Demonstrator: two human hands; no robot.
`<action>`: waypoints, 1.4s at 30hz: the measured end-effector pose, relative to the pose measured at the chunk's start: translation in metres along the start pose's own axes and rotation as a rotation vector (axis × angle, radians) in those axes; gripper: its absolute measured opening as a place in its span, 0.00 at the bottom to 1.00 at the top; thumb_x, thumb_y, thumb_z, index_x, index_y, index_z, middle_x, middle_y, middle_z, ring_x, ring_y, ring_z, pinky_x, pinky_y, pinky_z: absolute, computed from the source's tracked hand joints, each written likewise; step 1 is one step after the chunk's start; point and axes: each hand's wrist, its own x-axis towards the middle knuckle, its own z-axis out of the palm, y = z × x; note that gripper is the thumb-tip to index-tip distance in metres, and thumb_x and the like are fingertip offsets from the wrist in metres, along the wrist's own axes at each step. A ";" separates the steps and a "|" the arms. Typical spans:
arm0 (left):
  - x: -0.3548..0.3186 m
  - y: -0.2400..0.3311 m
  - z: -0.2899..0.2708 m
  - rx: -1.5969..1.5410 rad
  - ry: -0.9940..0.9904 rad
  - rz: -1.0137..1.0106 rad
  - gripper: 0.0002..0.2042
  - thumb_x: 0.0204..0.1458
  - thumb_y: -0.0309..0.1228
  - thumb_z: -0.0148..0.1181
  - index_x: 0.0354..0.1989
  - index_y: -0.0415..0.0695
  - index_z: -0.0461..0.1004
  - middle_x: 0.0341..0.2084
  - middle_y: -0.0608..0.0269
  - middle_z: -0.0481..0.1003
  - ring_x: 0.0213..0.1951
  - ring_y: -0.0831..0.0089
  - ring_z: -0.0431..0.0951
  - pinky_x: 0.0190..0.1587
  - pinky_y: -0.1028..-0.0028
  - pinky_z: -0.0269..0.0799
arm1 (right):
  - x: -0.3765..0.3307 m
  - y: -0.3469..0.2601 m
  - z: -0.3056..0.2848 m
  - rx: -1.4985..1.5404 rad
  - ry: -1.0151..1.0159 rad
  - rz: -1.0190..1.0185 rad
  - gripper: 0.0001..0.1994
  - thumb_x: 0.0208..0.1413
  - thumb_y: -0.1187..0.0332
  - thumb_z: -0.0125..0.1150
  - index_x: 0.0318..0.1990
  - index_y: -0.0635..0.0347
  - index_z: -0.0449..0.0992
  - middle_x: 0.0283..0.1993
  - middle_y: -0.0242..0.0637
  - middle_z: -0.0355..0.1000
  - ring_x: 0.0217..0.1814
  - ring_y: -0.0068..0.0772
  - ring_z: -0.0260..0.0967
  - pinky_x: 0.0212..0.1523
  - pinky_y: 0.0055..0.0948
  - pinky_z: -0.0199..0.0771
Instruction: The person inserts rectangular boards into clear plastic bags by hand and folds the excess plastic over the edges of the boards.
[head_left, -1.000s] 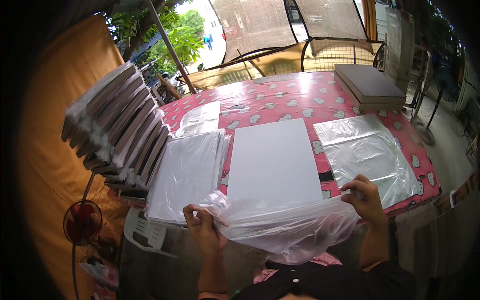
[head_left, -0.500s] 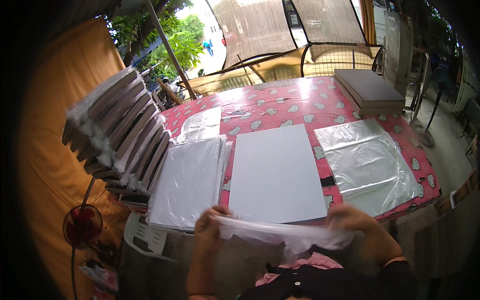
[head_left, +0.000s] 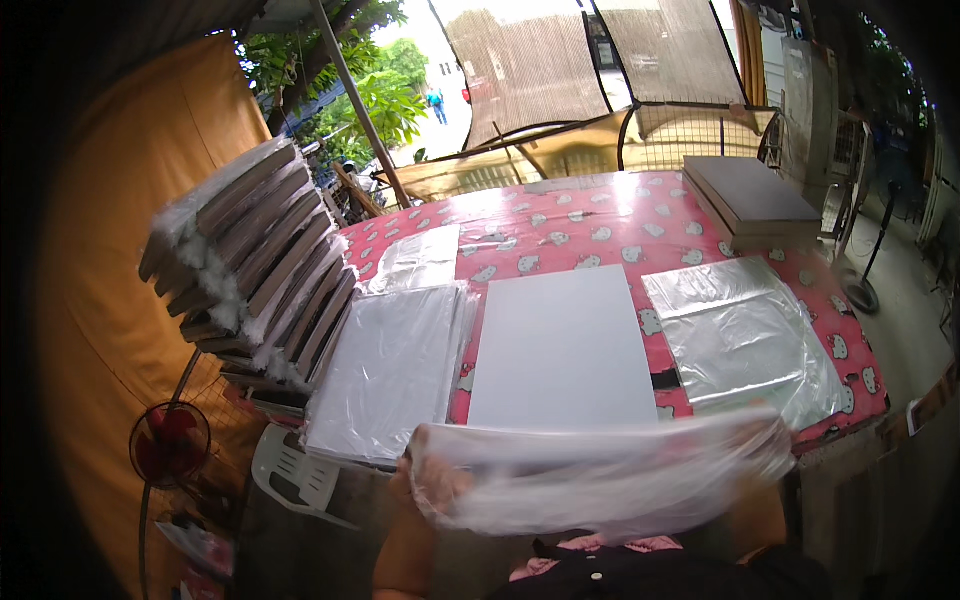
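Note:
A clear plastic bag point(head_left: 600, 475) is stretched wide between my hands, just over the near table edge and in front of my body. My left hand point(head_left: 432, 482) holds its left end, the fingers partly seen through the film. At the right end my right hand point(head_left: 755, 470) is blurred and mostly covered by the film. Just beyond the bag, a plain white board point(head_left: 562, 350) lies flat on the table. To its left rests a stack of plastic-wrapped white boards point(head_left: 385, 370). Flat clear plastic bags point(head_left: 745, 335) are spread to its right.
A tall, leaning stack of wrapped boards point(head_left: 255, 260) rises at the left. Brown boards point(head_left: 755, 195) are piled at the far right of the pink patterned table point(head_left: 560, 225). A white plastic chair point(head_left: 295, 470) and a fan point(head_left: 170, 445) stand at the lower left.
The bag, bunched into a narrow strip before, is now spread broad between my hands. My right hand has moved outward to the right. The view has shifted slightly.

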 end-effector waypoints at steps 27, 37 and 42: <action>0.016 -0.030 -0.047 0.530 -0.607 -0.559 0.14 0.42 0.32 0.61 0.34 0.36 0.70 0.27 0.63 0.73 0.30 0.76 0.71 0.34 0.76 0.66 | 0.040 0.148 -0.051 0.714 0.359 -0.336 0.15 0.48 0.62 0.55 0.38 0.65 0.71 0.27 0.32 0.69 0.33 0.27 0.66 0.38 0.22 0.66; 0.018 -0.018 -0.035 0.416 -0.011 -0.356 0.16 0.46 0.36 0.56 0.38 0.36 0.69 0.29 0.62 0.72 0.33 0.75 0.71 0.36 0.75 0.67 | 0.014 0.094 -0.038 0.422 0.128 -0.141 0.14 0.42 0.73 0.58 0.38 0.73 0.71 0.37 0.43 0.70 0.38 0.33 0.69 0.41 0.28 0.68; 0.007 -0.036 -0.088 0.639 -0.344 -0.651 0.20 0.46 0.40 0.56 0.40 0.36 0.69 0.32 0.60 0.71 0.37 0.75 0.70 0.38 0.73 0.67 | 0.045 0.142 -0.064 -0.085 0.174 -0.189 0.10 0.42 0.74 0.58 0.34 0.69 0.73 0.33 0.36 0.71 0.36 0.27 0.68 0.38 0.22 0.66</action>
